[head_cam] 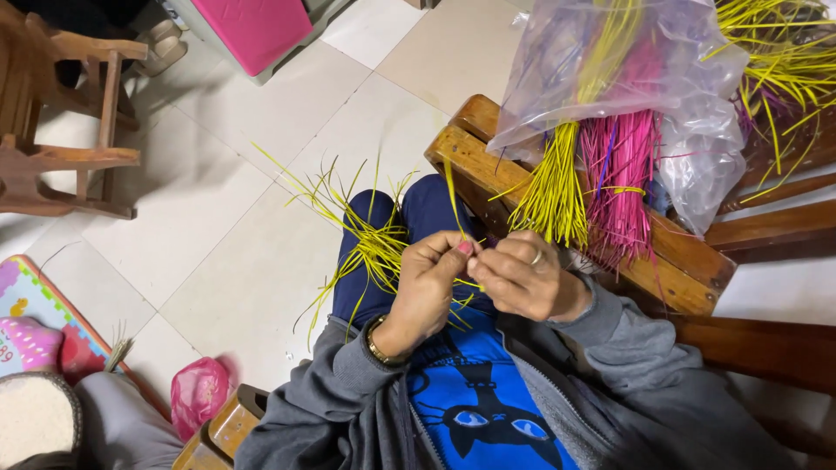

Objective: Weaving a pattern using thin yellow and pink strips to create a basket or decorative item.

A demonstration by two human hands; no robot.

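Note:
My left hand (427, 283) and my right hand (522, 277) meet over my lap, both pinching thin yellow strips (370, 239) that fan out to the left across my blue trousers. A gold bracelet circles my left wrist and a ring sits on a right finger. Just beyond my right hand, a bundle of yellow strips (553, 196) and a bundle of pink strips (620, 187) hang out of a clear plastic bag (697, 139) lying on a wooden bench (475, 157).
More loose yellow strips (784, 61) lie at the top right. A wooden chair (61, 122) stands at the left on the pale tiled floor (244, 174). A colourful play mat (35, 313), a pink plastic bag (198, 393) and a pink cushion (257, 26) are nearby.

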